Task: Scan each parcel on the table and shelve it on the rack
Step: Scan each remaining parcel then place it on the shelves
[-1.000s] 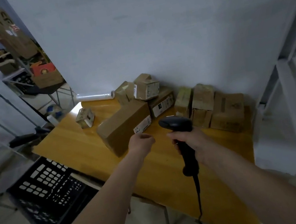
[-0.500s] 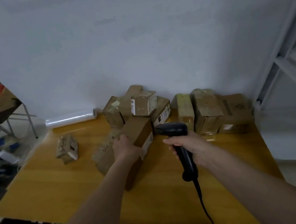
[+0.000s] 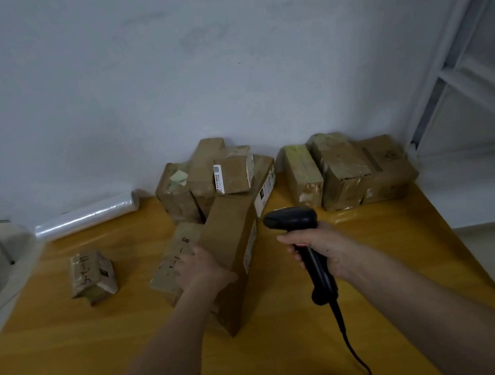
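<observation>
Both forearms bare, reaching fwd from bottom of view, L from lower left, R from lower right, hands apart w/ a gap btwn them. Left hand [image 3: 202, 269] is back-up, fingers spread over the top-left face of a long parcel [image 3: 233, 253], thumb side against its near edge; grips it, palm hidden. Right hand [image 3: 319, 248] sits a bit further right at about the same height, wrist roughly straight, fingers curled round the handle of a black scanner [image 3: 301, 237], knuckles facing left, thumb not clearly visible.

Scanner cable [image 3: 358, 360] cut off at bottom edge
</observation>
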`<state>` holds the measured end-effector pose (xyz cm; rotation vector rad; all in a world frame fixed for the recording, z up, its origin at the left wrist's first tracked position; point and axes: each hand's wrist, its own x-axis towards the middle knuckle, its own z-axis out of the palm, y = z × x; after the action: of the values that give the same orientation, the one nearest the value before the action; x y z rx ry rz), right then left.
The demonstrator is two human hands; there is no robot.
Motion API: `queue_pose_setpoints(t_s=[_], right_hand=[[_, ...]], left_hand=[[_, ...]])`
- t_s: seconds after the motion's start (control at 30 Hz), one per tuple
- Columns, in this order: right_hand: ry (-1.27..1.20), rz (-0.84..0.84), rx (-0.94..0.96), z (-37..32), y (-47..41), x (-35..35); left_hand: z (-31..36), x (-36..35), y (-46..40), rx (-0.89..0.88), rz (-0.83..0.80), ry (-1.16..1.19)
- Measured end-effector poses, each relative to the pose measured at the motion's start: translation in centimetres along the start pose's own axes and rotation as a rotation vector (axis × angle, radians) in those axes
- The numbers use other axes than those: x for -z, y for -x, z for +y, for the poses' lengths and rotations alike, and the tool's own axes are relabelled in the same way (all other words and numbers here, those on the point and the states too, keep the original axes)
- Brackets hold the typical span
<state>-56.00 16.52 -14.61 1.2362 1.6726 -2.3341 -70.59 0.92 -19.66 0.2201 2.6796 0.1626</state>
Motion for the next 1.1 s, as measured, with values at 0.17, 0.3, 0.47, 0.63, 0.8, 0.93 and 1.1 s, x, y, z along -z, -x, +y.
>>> queue_pose_setpoints(t_s=[0.17, 0.3, 0.47, 0.63, 0.8, 0.93, 1.1], right_hand=[[-0.033, -0.012, 0.017, -0.6, 0.0, 0.2], [-0.049, -0.007, 0.021, -1.1, 0.1, 0.3], [-0.062, -0.018, 0.028, -1.1, 0.5, 1.3], [-0.078, 0.038, 0.034, -0.9, 1.1, 3.0], [-0.103, 0.108, 0.043, -1.1, 1.8, 5.0], [-0.128, 0.183, 0.099, -1.8, 2.7, 6.7], [-0.121, 0.172, 0.251, -3.9, 4.7, 9.1]], left_hand=[[0.9, 2.0, -0.2, -0.080, -0.365, 0.196], [1.7, 3.4, 0.4, -0.015, -0.564, 0.516], [2.2, 3.2, 0.9, 0.058, -0.567, 0.772], [2.9, 2.7, 1.1, 0.033, -0.532, 0.881], [3.9, 1.8, 2.4, 0.034, -0.659, 0.995], [4.5, 0.0, 3.6, 0.011, -0.705, 1.081], [5.2, -0.8, 4.3, -0.027, -0.615, 1.251]])
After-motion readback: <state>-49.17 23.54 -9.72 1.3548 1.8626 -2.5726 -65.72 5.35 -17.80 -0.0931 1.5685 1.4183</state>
